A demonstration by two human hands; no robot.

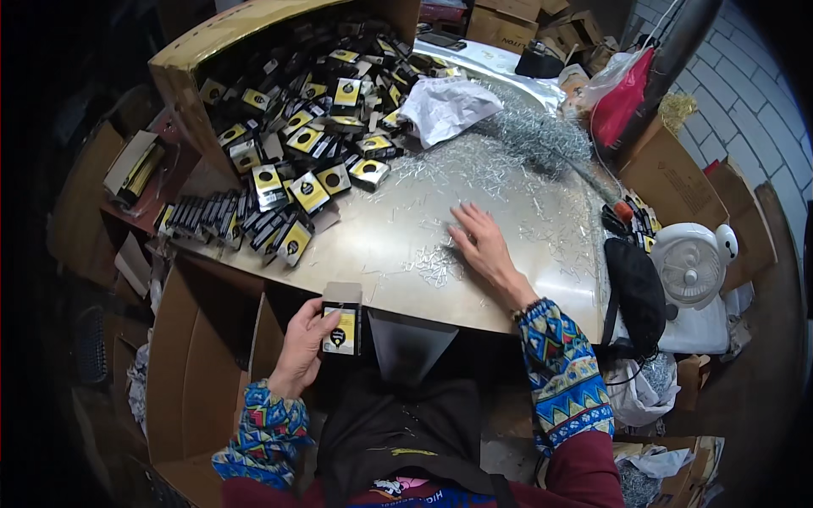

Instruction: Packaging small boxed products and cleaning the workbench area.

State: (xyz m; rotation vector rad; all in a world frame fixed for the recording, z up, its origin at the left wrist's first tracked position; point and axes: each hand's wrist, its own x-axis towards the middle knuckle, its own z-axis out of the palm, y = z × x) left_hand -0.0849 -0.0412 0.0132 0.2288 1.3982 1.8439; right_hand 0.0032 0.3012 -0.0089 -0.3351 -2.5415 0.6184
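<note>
My left hand [296,349] grips a small black, yellow and white carton [345,334] just off the table's front edge. The carton stands upright, with its grey top flap raised. To the right, my right hand [484,245] is over the metal tabletop [377,245], fingers stretched out and slightly apart. Nothing shows in it, though its palm side is hidden. Near it lies a little heap of thin silvery wire pieces [434,266], too small to name exactly. More of them are scattered across the table up to a large tangled mound [538,135] at the back.
Many similar cartons [309,190] spill from a large cardboard box [182,110] at the back left. A crumpled white bag [449,108] lies beside them. On the right are a white fan [690,267] and a black pouch [637,296]. An open cardboard box [199,364] stands below left.
</note>
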